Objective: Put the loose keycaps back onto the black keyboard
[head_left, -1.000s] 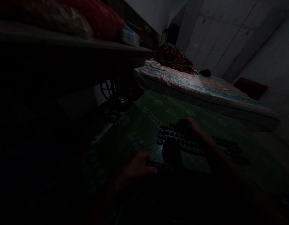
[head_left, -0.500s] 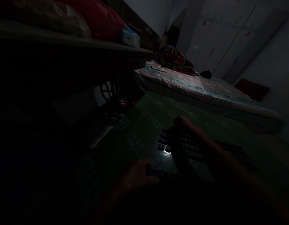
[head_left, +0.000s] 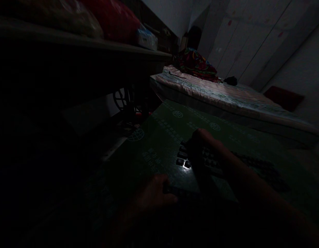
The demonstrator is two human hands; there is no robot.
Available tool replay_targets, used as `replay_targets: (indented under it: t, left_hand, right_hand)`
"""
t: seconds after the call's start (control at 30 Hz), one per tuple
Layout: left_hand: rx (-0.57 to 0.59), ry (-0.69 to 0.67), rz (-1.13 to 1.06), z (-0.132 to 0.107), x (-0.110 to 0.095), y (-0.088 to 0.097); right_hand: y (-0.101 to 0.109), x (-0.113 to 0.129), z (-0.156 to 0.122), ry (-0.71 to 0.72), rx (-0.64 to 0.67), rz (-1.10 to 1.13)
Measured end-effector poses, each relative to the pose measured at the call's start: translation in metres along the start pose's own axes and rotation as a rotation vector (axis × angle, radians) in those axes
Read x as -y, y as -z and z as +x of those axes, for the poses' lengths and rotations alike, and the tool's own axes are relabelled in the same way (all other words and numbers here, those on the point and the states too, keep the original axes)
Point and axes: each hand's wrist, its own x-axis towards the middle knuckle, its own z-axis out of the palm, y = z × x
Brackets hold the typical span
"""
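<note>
Dark keycaps lie in short rows on a green printed board. My right hand is bent down over these rows, its fingers lost in shadow among the keycaps, so a hold cannot be made out. Nearer to me, my left hand is closed around the left end of a dark, long keyboard, thumb on the near side and fingers on the far side. Most of that keyboard disappears into darkness.
More dark keycaps are grouped on the board's right side. A bed with a patterned blanket stands beyond. On the left, a table carries a red bag and a tissue pack. Light is very low.
The view has shifted slightly, so everything sits a little farther right. Both hands keep nearly the same places over the keycaps and at the keyboard.
</note>
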Motion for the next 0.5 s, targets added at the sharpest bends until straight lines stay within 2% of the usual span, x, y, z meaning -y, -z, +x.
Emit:
replay_targets:
  t: [0.13,0.3,0.37,0.43,0.5]
  left_hand:
    - [-0.011,-0.026,0.009,-0.002,-0.002,0.002]
    - [-0.003,-0.019,-0.011,-0.001,-0.002,0.001]
    - [-0.007,-0.013,-0.002,0.0,-0.003,0.001]
    - [-0.014,-0.01,0.004,0.0,-0.004,0.001]
    - [0.0,-0.01,-0.016,0.001,-0.004,0.0]
  right_hand:
    - [0.003,0.002,0.0,0.01,0.029,0.021]
    - [0.011,0.003,-0.006,0.06,-0.025,0.049]
    - [0.016,0.004,-0.019,0.093,-0.069,0.071]
    - [0.017,0.005,-0.04,0.185,-0.134,0.12]
    - [0.015,0.008,-0.07,0.374,-0.22,0.22]
